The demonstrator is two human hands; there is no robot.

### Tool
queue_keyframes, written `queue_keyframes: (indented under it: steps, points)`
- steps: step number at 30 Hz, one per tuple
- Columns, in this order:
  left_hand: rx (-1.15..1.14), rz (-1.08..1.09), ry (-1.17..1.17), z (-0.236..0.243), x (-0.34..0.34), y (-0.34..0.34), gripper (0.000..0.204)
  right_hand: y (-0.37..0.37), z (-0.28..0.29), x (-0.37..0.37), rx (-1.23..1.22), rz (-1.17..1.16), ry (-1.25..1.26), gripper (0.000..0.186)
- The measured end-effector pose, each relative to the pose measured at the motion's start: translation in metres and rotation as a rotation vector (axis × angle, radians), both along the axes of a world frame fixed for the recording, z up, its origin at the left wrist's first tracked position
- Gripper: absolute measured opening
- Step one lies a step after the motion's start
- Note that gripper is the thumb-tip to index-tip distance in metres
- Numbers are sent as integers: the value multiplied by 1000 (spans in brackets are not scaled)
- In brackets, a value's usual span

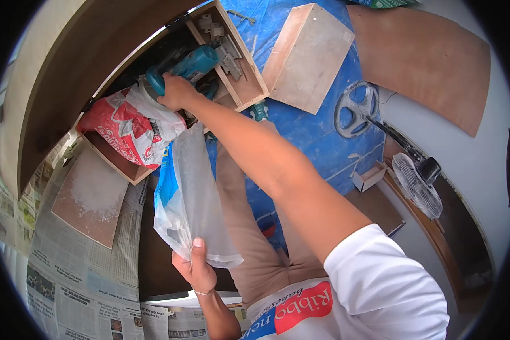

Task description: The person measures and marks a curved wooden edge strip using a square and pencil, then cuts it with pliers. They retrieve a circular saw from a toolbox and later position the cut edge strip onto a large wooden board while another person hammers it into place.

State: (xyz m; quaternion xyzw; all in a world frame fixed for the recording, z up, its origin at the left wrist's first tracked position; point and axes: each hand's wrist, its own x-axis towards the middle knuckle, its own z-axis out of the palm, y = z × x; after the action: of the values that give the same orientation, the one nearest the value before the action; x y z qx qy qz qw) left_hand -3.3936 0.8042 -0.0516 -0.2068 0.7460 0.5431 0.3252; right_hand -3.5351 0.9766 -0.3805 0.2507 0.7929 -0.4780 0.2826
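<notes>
Clear plastic bag: being pinched at its near end by the nearly closed left hand. Ahead, curling the right hand against a teal power tool in the wooden box, without showing how firmly. Possibly tearing, if snagging on the box's edge.

We wear a white short-sleeved T-shirt, its front bearing a red-and-blue print with lettering, plain taupe trousers, and a thin bracelet around our left wrist.
</notes>
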Motion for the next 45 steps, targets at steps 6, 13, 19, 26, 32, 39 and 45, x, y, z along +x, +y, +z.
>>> queue_keyframes:
  steps: [6,13,19,26,32,39,45]
  points:
    - [108,-386,-43,-9,5,81,38,92,110,157,-344,-725,202,47]
    - [114,-686,-60,-100,58,196,36,163,219,337,-510,-814,234,56]
    - [165,-781,-84,-228,101,288,32,200,123,369,-303,-885,188,59]
    - [-22,-909,117,-320,136,370,64,289,37,440,110,-1123,205,21]
    - [-218,-930,140,-332,132,376,59,318,48,444,303,-1020,141,11]
    - [-206,-1120,158,-327,127,378,57,313,70,408,335,-847,532,14]
    - [-199,-1209,195,-334,124,375,48,300,-37,390,246,-250,-30,23]
